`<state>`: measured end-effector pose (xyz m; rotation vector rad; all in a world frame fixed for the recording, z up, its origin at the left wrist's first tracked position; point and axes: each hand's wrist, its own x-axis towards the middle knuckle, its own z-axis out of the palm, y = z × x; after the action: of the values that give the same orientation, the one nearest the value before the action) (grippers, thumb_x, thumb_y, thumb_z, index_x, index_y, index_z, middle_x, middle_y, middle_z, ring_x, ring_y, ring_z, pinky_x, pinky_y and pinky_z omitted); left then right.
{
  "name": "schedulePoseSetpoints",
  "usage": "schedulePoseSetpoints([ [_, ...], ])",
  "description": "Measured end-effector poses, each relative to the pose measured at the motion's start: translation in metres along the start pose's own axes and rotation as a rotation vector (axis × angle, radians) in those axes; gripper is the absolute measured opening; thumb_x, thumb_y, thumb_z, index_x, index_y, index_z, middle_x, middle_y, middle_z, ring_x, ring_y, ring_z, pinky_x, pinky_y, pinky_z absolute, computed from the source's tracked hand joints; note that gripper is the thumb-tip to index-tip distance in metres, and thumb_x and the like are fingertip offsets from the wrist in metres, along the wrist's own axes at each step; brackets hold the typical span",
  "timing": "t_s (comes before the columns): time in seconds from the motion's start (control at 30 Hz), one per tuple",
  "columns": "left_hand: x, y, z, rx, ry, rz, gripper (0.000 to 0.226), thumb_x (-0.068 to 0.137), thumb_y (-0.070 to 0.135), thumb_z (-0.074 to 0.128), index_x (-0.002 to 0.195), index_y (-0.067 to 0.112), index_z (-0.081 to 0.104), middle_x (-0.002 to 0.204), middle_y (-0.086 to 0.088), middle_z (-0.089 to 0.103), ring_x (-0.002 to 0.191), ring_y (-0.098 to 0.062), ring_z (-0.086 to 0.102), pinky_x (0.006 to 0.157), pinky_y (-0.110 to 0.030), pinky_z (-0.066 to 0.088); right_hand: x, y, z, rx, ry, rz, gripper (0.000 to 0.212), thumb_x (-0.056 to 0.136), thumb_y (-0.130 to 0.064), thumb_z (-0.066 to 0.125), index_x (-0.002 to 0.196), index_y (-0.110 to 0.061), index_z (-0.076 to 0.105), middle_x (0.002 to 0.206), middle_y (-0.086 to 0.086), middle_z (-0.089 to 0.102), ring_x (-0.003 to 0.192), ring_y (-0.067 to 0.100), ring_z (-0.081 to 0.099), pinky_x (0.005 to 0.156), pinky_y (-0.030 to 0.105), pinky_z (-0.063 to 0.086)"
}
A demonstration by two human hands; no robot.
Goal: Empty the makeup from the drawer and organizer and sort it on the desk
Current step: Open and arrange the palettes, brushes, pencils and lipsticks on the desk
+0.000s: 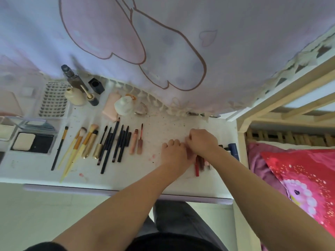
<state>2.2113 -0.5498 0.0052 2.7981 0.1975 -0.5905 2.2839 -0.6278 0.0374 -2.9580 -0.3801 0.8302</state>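
On the white desk (163, 127) lie rows of makeup: brushes (79, 145) at the left, dark pencils and mascaras (116, 142) in the middle, two pink lip glosses (136, 142) beside them. My left hand (174, 151) and my right hand (203, 142) rest knuckles-up, fingers curled, over a bunch of lipsticks and tubes (201, 163) at the right of the desk. Both hands touch this bunch; what each one grips is hidden under the fingers. A dark blue tube (233, 149) lies beyond my right wrist.
A lash tray (54, 100), powder compact (32, 142), clear organizer (10, 124), bottles (76, 93) and a pink tube (111, 105) stand at the back left. A printed curtain (145, 42) hangs over the desk's rear. A bed frame (272, 105) and red pillow (304, 174) lie right.
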Motion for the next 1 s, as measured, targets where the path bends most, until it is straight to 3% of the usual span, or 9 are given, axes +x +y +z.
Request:
schedulePoseSetpoints([
  [0.17, -0.002, -0.011, -0.001, -0.046, 0.059, -0.079, 0.056, 0.09, 0.05, 0.037, 0.132, 0.014, 0.04, 0.12, -0.005, 0.053, 0.114, -0.025, 0.044, 0.092, -0.037, 0.032, 0.003, -0.021, 0.003, -0.037, -0.016, -0.046, 0.036, 0.097, -0.04, 0.039, 0.103, -0.01, 0.057, 0.099, 0.007, 0.063, 0.085, 0.025, 0.056, 0.068, 0.03, 0.038],
  [0.3, -0.012, -0.038, -0.001, -0.047, 0.1, -0.084, 0.039, 0.094, 0.037, 0.038, 0.121, 0.011, 0.047, 0.119, -0.005, 0.054, 0.113, -0.025, 0.047, 0.089, -0.034, 0.034, 0.003, -0.039, 0.007, 0.062, -0.088, -0.025, 0.042, 0.094, -0.046, 0.042, 0.109, -0.008, 0.054, 0.1, 0.007, 0.063, 0.091, 0.026, 0.059, 0.068, 0.03, 0.04],
  [0.4, -0.025, -0.058, -0.01, -0.089, 0.236, -0.037, 0.034, 0.088, 0.031, 0.035, 0.09, 0.01, 0.062, 0.082, -0.002, 0.061, 0.08, -0.024, 0.062, 0.075, -0.034, 0.046, 0.0, -0.052, 0.009, 0.4, -0.214, 0.026, 0.045, 0.092, -0.045, 0.044, 0.096, -0.005, 0.063, 0.077, 0.005, 0.062, 0.071, 0.022, 0.058, 0.061, 0.029, 0.041],
  [0.47, -0.032, -0.073, -0.012, -0.126, 0.299, -0.012, 0.034, 0.088, 0.031, 0.036, 0.08, 0.011, 0.062, 0.068, -0.002, 0.061, 0.069, -0.024, 0.063, 0.091, -0.036, 0.044, -0.004, -0.061, 0.005, 0.593, -0.265, 0.024, 0.044, 0.093, -0.044, 0.044, 0.086, -0.006, 0.066, 0.067, 0.005, 0.055, 0.055, 0.017, 0.046, 0.051, 0.025, 0.035],
  [0.53, -0.037, -0.086, -0.02, -0.24, 0.221, 0.012, 0.032, 0.098, 0.031, 0.035, 0.099, 0.011, 0.059, 0.088, -0.009, 0.067, 0.103, -0.029, 0.059, 0.112, -0.04, 0.027, -0.011, -0.067, -0.002, 0.718, -0.25, -0.021, 0.04, 0.093, -0.041, 0.046, 0.08, -0.008, 0.064, 0.064, 0.005, 0.048, 0.051, 0.016, 0.037, 0.047, 0.025, 0.03],
  [0.63, -0.045, -0.106, -0.043, -0.513, 0.012, 0.037, 0.034, 0.101, 0.035, 0.031, 0.118, 0.012, 0.05, 0.123, -0.019, 0.054, 0.134, -0.035, 0.031, 0.094, -0.04, 0.04, -0.022, -0.075, -0.011, 0.877, -0.269, -0.06, 0.033, 0.096, -0.033, 0.045, 0.079, -0.009, 0.059, 0.057, 0.0, 0.041, 0.045, 0.011, 0.03, 0.044, 0.023, 0.024],
  [0.77, -0.053, -0.12, -0.068, -0.678, 0.0, 0.102, 0.037, 0.102, 0.031, 0.031, 0.11, 0.006, 0.057, 0.096, -0.014, 0.061, 0.089, -0.026, 0.057, 0.08, -0.04, 0.048, -0.04, -0.089, -0.019, 1.006, -0.292, -0.095, 0.024, 0.099, -0.025, 0.043, 0.082, -0.01, 0.049, 0.061, 0.0, 0.037, 0.046, 0.009, 0.026, 0.042, 0.021, 0.021],
  [0.83, -0.058, -0.124, -0.077, -0.748, -0.001, 0.106, 0.034, 0.102, 0.029, 0.034, 0.105, 0.006, 0.059, 0.08, 0.002, 0.057, 0.072, -0.01, 0.053, 0.066, -0.022, 0.044, -0.047, -0.095, -0.024, 0.987, -0.248, -0.113, 0.021, 0.098, -0.026, 0.043, 0.084, -0.012, 0.048, 0.067, 0.001, 0.043, 0.052, 0.011, 0.033, 0.046, 0.021, 0.026],
  [1.0, -0.068, -0.132, -0.089, -0.65, -0.021, 0.215, 0.024, 0.1, 0.033, 0.037, 0.091, 0.017, 0.053, 0.072, 0.007, 0.048, 0.064, -0.007, 0.044, 0.061, -0.024, 0.035, -0.066, -0.091, -0.037, 0.852, -0.256, -0.136, 0.016, 0.092, -0.033, 0.049, 0.096, -0.02, 0.058, 0.079, -0.004, 0.064, 0.068, 0.011, 0.056, 0.061, 0.024, 0.042],
])
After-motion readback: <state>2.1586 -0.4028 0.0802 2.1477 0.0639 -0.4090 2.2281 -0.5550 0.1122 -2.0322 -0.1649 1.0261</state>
